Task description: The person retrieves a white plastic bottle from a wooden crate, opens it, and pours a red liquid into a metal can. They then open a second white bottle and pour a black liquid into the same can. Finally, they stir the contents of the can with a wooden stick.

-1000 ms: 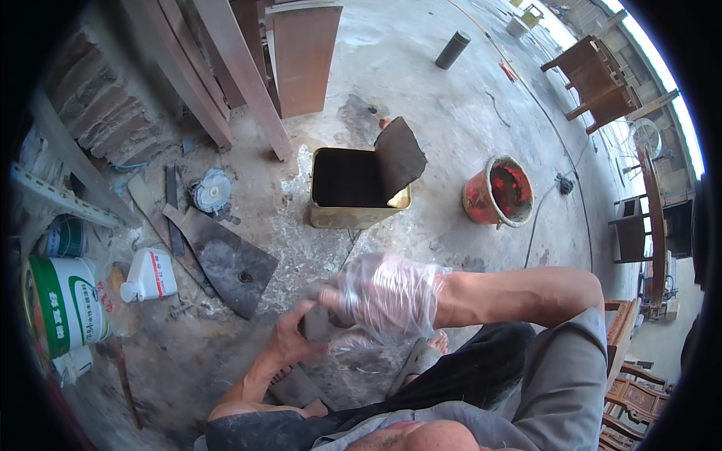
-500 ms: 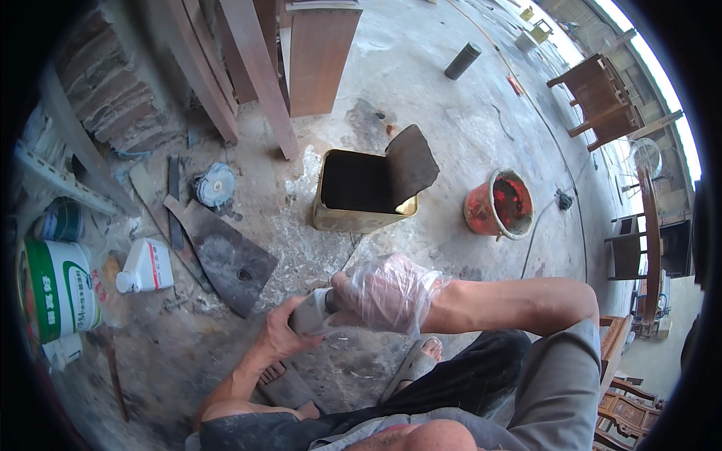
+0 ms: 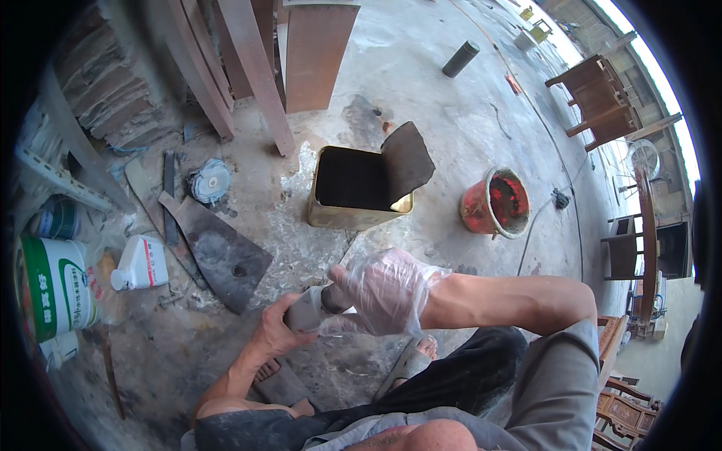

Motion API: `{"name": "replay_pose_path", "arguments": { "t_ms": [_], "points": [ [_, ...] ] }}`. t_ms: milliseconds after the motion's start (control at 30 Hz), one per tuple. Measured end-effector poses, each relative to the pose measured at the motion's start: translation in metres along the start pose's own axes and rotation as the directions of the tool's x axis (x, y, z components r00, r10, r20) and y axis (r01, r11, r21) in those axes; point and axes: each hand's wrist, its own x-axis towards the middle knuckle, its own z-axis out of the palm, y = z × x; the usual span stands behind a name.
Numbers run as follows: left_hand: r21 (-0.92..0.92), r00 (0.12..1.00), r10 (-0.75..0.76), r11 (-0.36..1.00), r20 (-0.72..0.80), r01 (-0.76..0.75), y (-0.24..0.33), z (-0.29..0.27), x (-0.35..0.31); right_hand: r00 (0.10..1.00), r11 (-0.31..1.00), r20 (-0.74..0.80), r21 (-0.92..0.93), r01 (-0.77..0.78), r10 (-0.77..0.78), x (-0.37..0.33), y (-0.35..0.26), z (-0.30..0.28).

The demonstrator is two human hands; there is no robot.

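Observation:
My left hand (image 3: 272, 331) is wrapped round a small grey container (image 3: 304, 311), tilted with its mouth toward the right. On my right hand (image 3: 387, 292) is a thin, clear plastic glove. Its fingers close on a dark grey lump (image 3: 336, 298) at the container's mouth; what the lump is made of I cannot make out. Just beyond my hands stands a square metal tin (image 3: 353, 218), its cut lid bent up on the right side. The inside of the tin looks black.
A red-stained bucket (image 3: 475, 209) stands right of the tin. To the left lie a flat dark board (image 3: 226, 255), a tape roll (image 3: 210, 181), a white jug (image 3: 147, 263) and a green-and-white pail (image 3: 56, 289). Wooden planks (image 3: 320, 60) stand behind; a dark cylinder (image 3: 461, 59) is farther off.
My right hand has shifted and more of the dark lump shows between it and the grey container. My left hand keeps its hold. The whole view has moved slightly.

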Motion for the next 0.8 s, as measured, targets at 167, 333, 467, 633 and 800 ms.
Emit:
{"name": "replay_pose_path", "arguments": {
  "t_ms": [167,333,467,633,800],
  "points": [
    [-0.022,1.0,0.005,1.0,-0.006,-0.005,-0.007,0.001,-0.001,0.96,0.976,-0.185,-0.097,0.196,-0.211,0.005,0.004,0.008],
    [0.001,1.0,-0.018,1.0,-0.015,0.018,-0.005,0.003,0.0,0.999,0.999,-0.027,-0.049,0.016,-0.018,-0.006,-0.002,-0.004],
    [0.019,0.999,0.046,0.999,-0.024,-0.045,-0.014,0.003,0.0,0.88,0.958,-0.382,-0.166,0.235,-0.282,0.005,0.016,0.028],
    [0.037,0.999,-0.022,0.999,-0.04,0.023,-0.007,-0.001,-0.004,0.997,0.999,0.058,-0.025,-0.041,0.042,0.002,-0.009,-0.005],
    [-0.009,0.999,0.033,0.999,-0.026,-0.034,-0.017,0.001,-0.002,0.999,0.999,0.026,0.011,-0.031,0.031,-0.002,-0.01,-0.006]
  ]
}}
